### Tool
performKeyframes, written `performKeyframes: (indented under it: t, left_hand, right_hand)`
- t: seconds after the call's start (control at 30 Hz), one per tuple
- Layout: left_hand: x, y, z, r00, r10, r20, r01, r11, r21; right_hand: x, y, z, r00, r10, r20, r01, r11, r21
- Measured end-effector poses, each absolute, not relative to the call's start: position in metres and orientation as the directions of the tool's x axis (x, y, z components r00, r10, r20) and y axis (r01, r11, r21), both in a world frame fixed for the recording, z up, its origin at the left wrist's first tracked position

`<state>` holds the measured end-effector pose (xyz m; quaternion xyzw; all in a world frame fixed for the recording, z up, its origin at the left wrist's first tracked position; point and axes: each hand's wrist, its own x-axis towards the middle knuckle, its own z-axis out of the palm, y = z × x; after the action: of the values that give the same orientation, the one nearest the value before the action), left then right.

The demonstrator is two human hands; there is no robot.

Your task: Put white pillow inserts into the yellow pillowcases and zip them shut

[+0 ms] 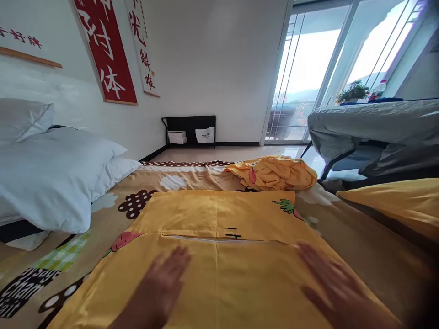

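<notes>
Yellow pillowcase (pixel 219 256) lies under flat left hand (pixel 164 281) and right hand (pixel 329 278)

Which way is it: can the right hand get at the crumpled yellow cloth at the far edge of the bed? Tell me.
Probably yes, with a stretch. The right hand lies flat on the yellow pillowcase; the crumpled yellow cloth lies beyond it, and only flat fabric lies between them.

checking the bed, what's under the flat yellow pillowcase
The pillowcase lies on a patterned sheet that shows all round it. Both hands, left and right, lie flat on top. What is directly beneath is covered.
</notes>
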<state>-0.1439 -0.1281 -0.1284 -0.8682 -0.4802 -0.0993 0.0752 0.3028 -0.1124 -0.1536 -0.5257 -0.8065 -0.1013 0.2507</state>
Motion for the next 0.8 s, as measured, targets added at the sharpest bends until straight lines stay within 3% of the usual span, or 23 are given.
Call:
performKeyframes:
  t: [0.1, 0.23, 0.3, 0.37, 0.43, 0.5, 0.6, 0.7, 0.8]
  left_hand:
    - [-0.08, -0.084, -0.109, 0.69, 0.717, 0.1, 0.707, -0.697, 0.119]
    - [-0.128, -0.06, -0.142, 0.591, 0.8, 0.101, 0.793, -0.599, 0.107]
    - [-0.195, -0.069, -0.163, 0.483, 0.858, 0.175, 0.864, -0.5, 0.067]
    - [-0.26, -0.087, -0.172, 0.329, 0.894, 0.304, 0.934, -0.356, 0.037]
    - [-0.304, -0.103, -0.168, 0.243, 0.916, 0.321, 0.965, -0.261, 0.015]
    - [-0.313, -0.107, -0.158, 0.268, 0.923, 0.277, 0.962, -0.274, -0.016]
    - [-0.262, -0.084, -0.145, 0.374, 0.906, 0.198, 0.926, -0.376, -0.032]
    - [-0.161, -0.037, -0.139, 0.484, 0.86, 0.163, 0.872, -0.489, -0.007]
    - [-0.069, 0.014, -0.142, 0.562, 0.824, 0.063, 0.817, -0.566, 0.112]
  right_hand:
    - [0.215, -0.09, -0.135, -0.583, 0.776, 0.24, 0.755, 0.627, -0.191]
    - [0.191, -0.073, -0.146, -0.646, 0.761, 0.064, 0.703, 0.626, -0.339]
    - [0.235, -0.069, -0.165, -0.559, 0.822, 0.107, 0.765, 0.562, -0.315]
    - [0.295, -0.068, -0.188, -0.428, 0.87, 0.245, 0.847, 0.481, -0.228]
    - [0.35, -0.066, -0.203, -0.391, 0.815, 0.427, 0.864, 0.485, -0.133]
    - [0.378, -0.059, -0.204, -0.397, 0.712, 0.579, 0.851, 0.521, -0.058]
    - [0.351, -0.037, -0.18, -0.402, 0.715, 0.572, 0.841, 0.535, -0.078]
    - [0.263, -0.008, -0.149, -0.403, 0.821, 0.404, 0.833, 0.512, -0.21]
    - [0.181, 0.018, -0.136, -0.564, 0.793, 0.229, 0.751, 0.608, -0.256]
